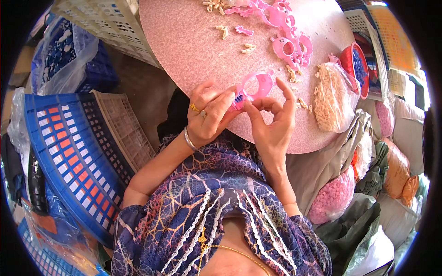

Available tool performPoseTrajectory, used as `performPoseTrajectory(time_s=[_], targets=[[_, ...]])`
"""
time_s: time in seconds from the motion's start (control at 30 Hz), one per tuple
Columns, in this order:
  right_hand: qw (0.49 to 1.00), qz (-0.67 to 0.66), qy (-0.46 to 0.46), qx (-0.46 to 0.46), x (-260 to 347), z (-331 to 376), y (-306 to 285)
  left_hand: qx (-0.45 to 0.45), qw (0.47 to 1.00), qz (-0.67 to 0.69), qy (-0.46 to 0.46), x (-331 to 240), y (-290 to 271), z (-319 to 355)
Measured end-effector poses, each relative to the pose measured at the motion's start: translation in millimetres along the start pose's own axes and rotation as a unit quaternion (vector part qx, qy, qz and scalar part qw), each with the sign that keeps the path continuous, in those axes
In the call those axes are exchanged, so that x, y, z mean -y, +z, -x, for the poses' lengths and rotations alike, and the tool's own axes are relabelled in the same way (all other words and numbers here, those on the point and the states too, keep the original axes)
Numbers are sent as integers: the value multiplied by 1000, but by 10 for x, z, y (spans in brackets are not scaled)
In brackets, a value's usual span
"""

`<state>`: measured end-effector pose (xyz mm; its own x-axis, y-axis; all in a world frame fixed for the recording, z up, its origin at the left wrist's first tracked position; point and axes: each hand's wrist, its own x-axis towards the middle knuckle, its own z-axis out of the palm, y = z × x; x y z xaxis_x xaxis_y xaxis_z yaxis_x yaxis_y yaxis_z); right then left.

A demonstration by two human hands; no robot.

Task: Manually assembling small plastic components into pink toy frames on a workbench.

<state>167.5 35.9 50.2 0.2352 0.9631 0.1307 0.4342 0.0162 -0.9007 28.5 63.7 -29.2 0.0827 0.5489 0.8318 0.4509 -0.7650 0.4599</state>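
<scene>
My left hand (209,115) and my right hand (271,122) meet over the near edge of a round pink speckled table (193,46). Together they hold a pink plastic ring-shaped piece (258,85) with a small blue part at its lower end. The left fingers pinch the lower end, and the right thumb and forefinger touch it from the right. A ring and a bangle are on my left hand.
More pink plastic pieces (285,27) and small beige parts (223,31) lie on the table's far side. A clear bag of beige parts (329,96) and a red bowl of blue parts (357,66) sit at the right. Blue and beige crates (73,138) stand left; filled bags (334,198) lie right.
</scene>
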Motion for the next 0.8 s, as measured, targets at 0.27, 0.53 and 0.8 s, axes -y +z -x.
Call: performPoseTrajectory(time_s=[0.27,0.53,0.8], targets=[[995,27,-88,-45,-79,63,71,-3,1000,19,-4,-50,-15,-67],[999,42,-33,-10,-70,15,-76,12,999,42,0,-38,-48,-94],[935,-296,174,93,13,-114,-163,15,999,41,28,-38,-73,-91]])
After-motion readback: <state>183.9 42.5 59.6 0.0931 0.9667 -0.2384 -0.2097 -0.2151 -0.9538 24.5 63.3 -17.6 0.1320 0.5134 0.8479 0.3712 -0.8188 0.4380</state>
